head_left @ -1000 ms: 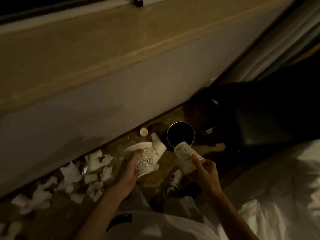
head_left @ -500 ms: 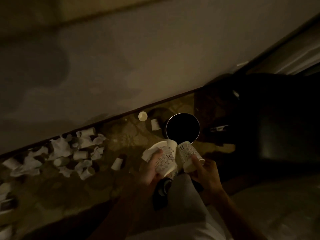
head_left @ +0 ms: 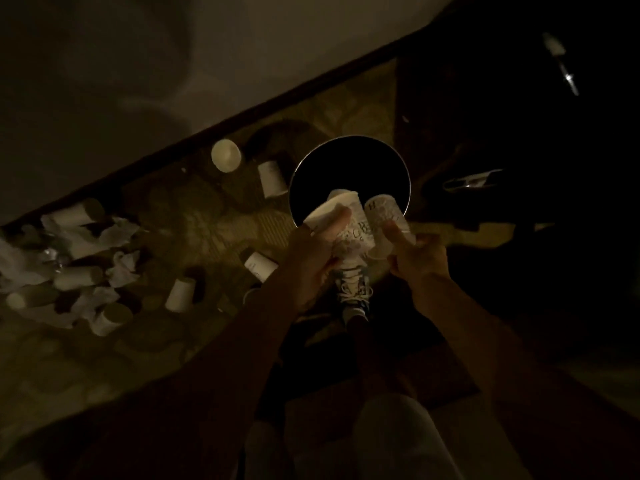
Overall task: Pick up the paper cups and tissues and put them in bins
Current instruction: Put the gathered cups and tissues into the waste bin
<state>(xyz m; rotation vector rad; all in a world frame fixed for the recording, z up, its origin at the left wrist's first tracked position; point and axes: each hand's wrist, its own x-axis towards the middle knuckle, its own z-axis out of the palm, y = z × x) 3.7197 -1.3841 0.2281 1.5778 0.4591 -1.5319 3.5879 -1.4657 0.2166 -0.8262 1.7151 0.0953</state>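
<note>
Head view: my left hand (head_left: 311, 261) grips a printed cup (head_left: 358, 232), my right hand (head_left: 417, 259) pinches a second cup (head_left: 384, 216); both point up-frame, overhanging the near rim of the bin (head_left: 346, 164) at mid-frame

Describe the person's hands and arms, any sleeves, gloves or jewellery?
The left hand and right hand are bare, ungloved. The left forearm and right forearm are uncovered; no sleeve edge in view. No watch or ring shows in this dim light.
</note>
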